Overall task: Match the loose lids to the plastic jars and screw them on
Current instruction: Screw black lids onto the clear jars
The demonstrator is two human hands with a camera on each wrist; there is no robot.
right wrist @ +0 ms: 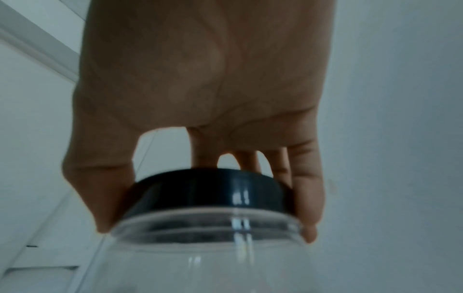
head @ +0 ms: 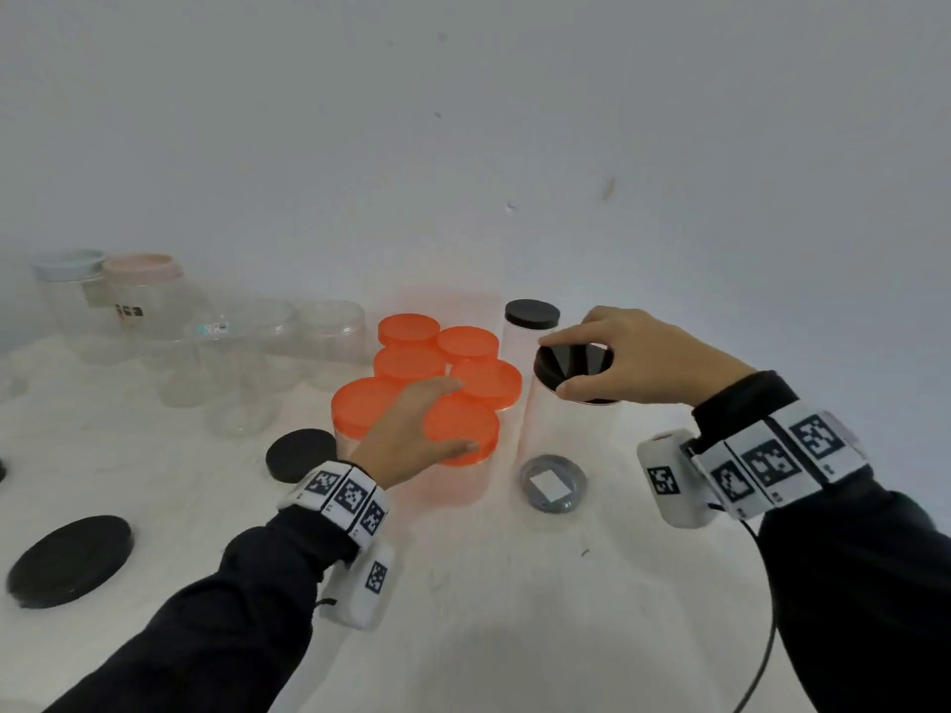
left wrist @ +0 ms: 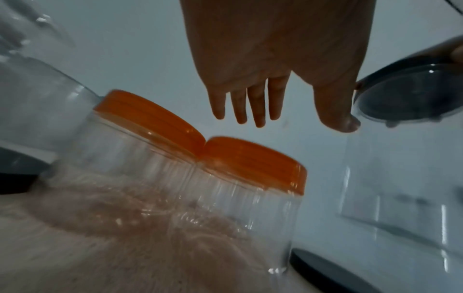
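From the head view: right hand (head: 638,357) grasping a black lid (head: 574,370) atop a tall clear jar (head: 568,429) on the white tabletop (head: 514,609), left hand (head: 411,434) reaching over orange-lidded jars (head: 411,352), fingers straight, grip released; loose black lids (head: 69,560) lying at left. From the left wrist: fingers (left wrist: 258,103) extended above two orange lids (left wrist: 253,160), holding nothing. From the right wrist: thumb and fingers (right wrist: 305,190) curled round the black lid (right wrist: 208,190) seated on the jar's mouth.

No words or numbers can be read. Blurred labels sit on two clear jars (head: 149,306) at the back left; the wristbands (head: 345,499) carry only black-and-white square codes.
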